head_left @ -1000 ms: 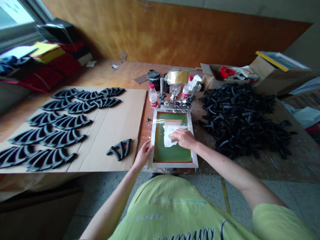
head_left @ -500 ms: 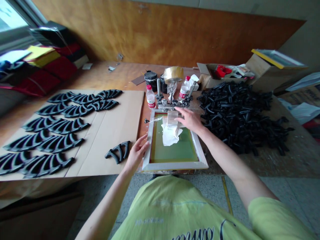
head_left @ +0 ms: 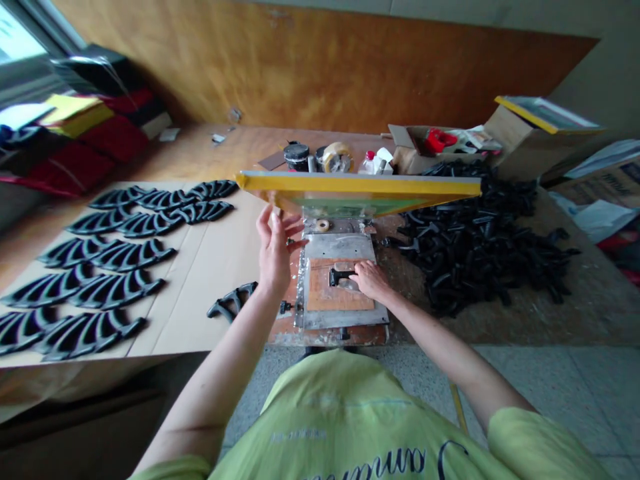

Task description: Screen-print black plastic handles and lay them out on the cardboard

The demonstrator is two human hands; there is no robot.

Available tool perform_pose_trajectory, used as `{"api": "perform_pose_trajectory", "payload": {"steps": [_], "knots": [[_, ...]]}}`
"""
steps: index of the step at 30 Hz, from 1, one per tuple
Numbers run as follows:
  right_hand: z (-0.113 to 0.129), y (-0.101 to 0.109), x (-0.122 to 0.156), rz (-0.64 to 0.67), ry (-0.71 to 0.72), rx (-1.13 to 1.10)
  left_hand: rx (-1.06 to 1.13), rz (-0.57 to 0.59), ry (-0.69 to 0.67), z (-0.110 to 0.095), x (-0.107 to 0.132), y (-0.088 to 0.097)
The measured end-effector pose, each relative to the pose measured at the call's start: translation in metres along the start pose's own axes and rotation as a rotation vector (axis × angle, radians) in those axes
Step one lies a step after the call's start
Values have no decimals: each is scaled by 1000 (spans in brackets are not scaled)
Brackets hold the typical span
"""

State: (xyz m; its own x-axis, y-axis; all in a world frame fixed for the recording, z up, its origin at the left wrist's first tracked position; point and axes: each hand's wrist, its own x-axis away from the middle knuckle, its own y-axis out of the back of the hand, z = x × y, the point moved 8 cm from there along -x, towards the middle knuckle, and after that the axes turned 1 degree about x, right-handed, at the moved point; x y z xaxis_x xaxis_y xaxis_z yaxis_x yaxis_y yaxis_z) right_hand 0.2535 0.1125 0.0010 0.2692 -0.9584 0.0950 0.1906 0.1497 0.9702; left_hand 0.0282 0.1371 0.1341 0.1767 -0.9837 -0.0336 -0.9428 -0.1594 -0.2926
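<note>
A silk-screen frame (head_left: 360, 185) with yellow edging is tilted up over the printing base. Just below its left side, my left hand (head_left: 275, 250) is raised with fingers spread; whether a fingertip touches the frame is unclear. My right hand (head_left: 371, 279) pinches the right end of a black plastic handle-like part (head_left: 341, 276). That part lies on an orange-brown pad (head_left: 320, 297) fixed on a metal base plate (head_left: 340, 247). Left of the base, a few similar black curved parts (head_left: 233, 301) rest on a cardboard sheet (head_left: 193, 293), partly behind my left forearm.
Overlapping rows of black parts (head_left: 120, 250) cover the cardboard's left side. A large heap of black parts (head_left: 470, 247) lies to the right. Behind the frame stand a black ink jar (head_left: 297, 157), tape rolls (head_left: 339, 159) and a red-capped bottle (head_left: 369, 162). An open carton (head_left: 405, 143) stands back right.
The screen frame has swung from flat to raised, uncovering the base and pad. My left hand has moved up with it. My right hand has come down from the squeegee area to the black part.
</note>
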Motion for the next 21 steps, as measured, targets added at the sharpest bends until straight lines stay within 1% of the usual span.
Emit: {"api": "perform_pose_trajectory", "payload": {"steps": [1,2,3,4,5,6,7,8,9,10,11,12,14,16,17,18,19,20,21], "knots": [[4,-2,2,15,-48,-16,-3,1,95,22,17,1],[9,-2,5,9,-97,-42,-15,34,238,50,38,0],[17,-2,10,-17,-131,-72,-43,138,447,82,64,-6],[27,0,16,-55,-130,-99,-64,218,635,110,92,-9],[42,1,22,-95,-82,-122,-46,222,721,128,112,-8],[59,2,28,-126,10,-140,-8,215,771,141,128,-7],[76,2,34,-142,127,-155,32,176,790,149,136,-2],[87,3,39,-144,238,-164,63,120,786,153,139,6],[90,6,42,-139,320,-167,72,60,775,154,138,19],[82,11,43,-141,344,-159,55,-1,756,154,133,37],[61,19,41,-154,300,-137,13,-67,729,151,125,60],[30,30,38,-175,200,-102,-45,-132,693,148,117,87],[-57,57,37,-268,-152,8,-178,-284,609,139,103,152],[-146,81,52,-352,-539,113,-318,-435,601,137,100,217],[-182,86,61,-350,-676,139,-394,-483,606,137,100,245],[-212,86,69,-327,-777,149,-476,-508,632,139,102,268],[-236,82,75,-283,-839,135,-565,-515,665,142,103,286],[-253,75,79,-241,-867,107,-663,-491,675,143,103,298],[-265,68,81,-207,-872,76,-761,-448,666,144,100,306]]}}
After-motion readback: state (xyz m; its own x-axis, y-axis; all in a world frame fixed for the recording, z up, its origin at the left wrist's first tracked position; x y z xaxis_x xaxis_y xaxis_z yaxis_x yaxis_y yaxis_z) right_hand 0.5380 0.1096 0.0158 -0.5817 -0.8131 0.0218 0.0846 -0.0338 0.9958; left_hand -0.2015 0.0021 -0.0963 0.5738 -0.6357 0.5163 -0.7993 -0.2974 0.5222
